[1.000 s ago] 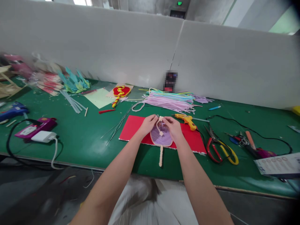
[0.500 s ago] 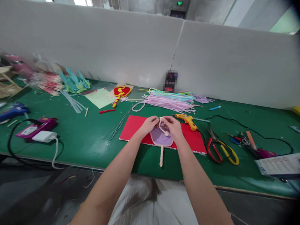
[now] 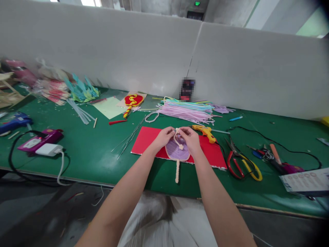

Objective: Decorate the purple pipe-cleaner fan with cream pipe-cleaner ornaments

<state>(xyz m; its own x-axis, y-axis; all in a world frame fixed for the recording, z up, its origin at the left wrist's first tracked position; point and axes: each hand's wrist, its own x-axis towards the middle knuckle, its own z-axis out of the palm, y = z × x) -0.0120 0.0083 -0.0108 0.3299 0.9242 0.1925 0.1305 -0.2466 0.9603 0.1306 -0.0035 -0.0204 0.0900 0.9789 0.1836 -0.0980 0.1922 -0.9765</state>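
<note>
A small purple fan [image 3: 177, 152] with a cream handle lies on a red sheet [image 3: 146, 139] on the green table. A cream pipe cleaner [image 3: 178, 139] curls over the fan's face. My left hand [image 3: 163, 136] pinches the cleaner's top end from the left. From the right, my right hand [image 3: 189, 140] pinches the same end, fingers pressed together. Both hands meet at the fan's upper edge.
A yellow glue gun [image 3: 205, 131] lies just right of my hands, with red and yellow pliers [image 3: 243, 164] beyond it. A pile of pastel pipe cleaners [image 3: 186, 109] sits behind. A red fan [image 3: 132, 101], thin wires [image 3: 128, 139], a white charger [image 3: 48, 149] and a pink device [image 3: 38, 140] lie to the left.
The loose end of the cream pipe cleaner has swung slightly right over the fan. My hands have stayed at the fan's top edge.
</note>
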